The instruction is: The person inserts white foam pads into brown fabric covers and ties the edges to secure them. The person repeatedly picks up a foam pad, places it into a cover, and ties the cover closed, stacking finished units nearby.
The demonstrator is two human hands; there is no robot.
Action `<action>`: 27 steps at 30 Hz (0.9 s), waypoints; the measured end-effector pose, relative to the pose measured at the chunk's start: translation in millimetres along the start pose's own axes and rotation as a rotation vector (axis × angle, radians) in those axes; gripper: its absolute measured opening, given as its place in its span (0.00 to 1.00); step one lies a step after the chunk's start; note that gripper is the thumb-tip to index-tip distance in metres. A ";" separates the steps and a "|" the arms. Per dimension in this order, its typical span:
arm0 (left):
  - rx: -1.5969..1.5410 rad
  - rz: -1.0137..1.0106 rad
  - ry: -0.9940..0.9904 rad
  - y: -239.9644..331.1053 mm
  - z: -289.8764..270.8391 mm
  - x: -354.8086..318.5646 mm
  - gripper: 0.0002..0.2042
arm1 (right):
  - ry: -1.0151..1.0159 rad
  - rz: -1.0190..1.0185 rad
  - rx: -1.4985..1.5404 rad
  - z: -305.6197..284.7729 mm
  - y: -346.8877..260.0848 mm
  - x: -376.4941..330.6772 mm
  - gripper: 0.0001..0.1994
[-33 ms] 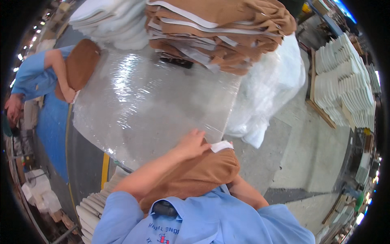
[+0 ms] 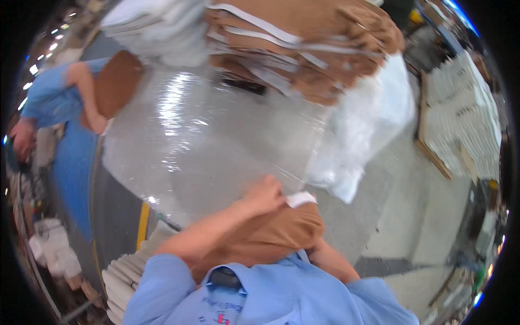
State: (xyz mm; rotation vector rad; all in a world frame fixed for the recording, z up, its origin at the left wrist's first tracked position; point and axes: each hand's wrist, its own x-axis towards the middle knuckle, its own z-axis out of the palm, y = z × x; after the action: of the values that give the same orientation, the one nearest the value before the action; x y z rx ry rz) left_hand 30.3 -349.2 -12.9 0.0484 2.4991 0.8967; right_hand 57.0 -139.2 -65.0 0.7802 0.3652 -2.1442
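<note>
Through the head camera I see the person's left hand (image 2: pixel 264 195) with bent fingers at the white-strip (image 2: pixel 301 200) edge of a brown cover (image 2: pixel 271 233); blur keeps me from telling whether they pinch the fabric. The right forearm (image 2: pixel 331 259) passes behind the cover, which hides the right hand, and I cannot tell what it grips. The cover lies against the front of the person's blue shirt, at the near edge of the tabletop (image 2: pixel 227 141), and bulges roundly, though I cannot see what is inside. Clear, shiny plastic spreads over the tabletop. At its far side I find a tall pile of brown covers (image 2: pixel 325 32) with white edging, a dark object (image 2: pixel 244 85) at its foot and a white stack (image 2: pixel 157 32) to its left. Right of the tabletop, a translucent plastic bag (image 2: pixel 374 119) holds white, soft-looking contents. At left, a co-worker (image 2: pixel 54 97) in blue holds a brown piece (image 2: pixel 118 81). Farther right, a wooden pallet (image 2: pixel 433 154) bears rows of white, layered pieces (image 2: pixel 460 114).
</note>
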 end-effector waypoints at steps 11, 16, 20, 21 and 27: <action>-0.115 -0.017 0.154 13.0 20.6 2.3 0.12 | 0.140 0.028 -0.131 -23.1 -18.4 -32.4 0.36; -0.026 0.049 0.258 0.8 28.5 11.2 0.12 | 0.240 0.042 -0.233 -30.2 -24.9 -23.5 0.34; -0.158 0.120 0.189 -8.2 22.9 2.7 0.14 | 0.324 0.071 -0.361 -38.1 -34.8 -13.7 0.33; -0.210 0.092 0.146 -11.6 19.2 -7.5 0.15 | 0.355 0.067 -0.401 -42.5 -40.9 -10.1 0.33; -0.134 -0.197 0.045 -94.3 -11.1 -133.0 0.19 | 0.526 -0.060 -1.006 -6.1 -126.1 35.9 0.31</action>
State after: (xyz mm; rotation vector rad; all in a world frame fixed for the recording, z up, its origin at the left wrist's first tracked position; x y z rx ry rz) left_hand 154.7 -455.0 -5.8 -0.2604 2.4262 0.9882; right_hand -55.6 -77.7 -93.2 0.6884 1.5879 -1.4514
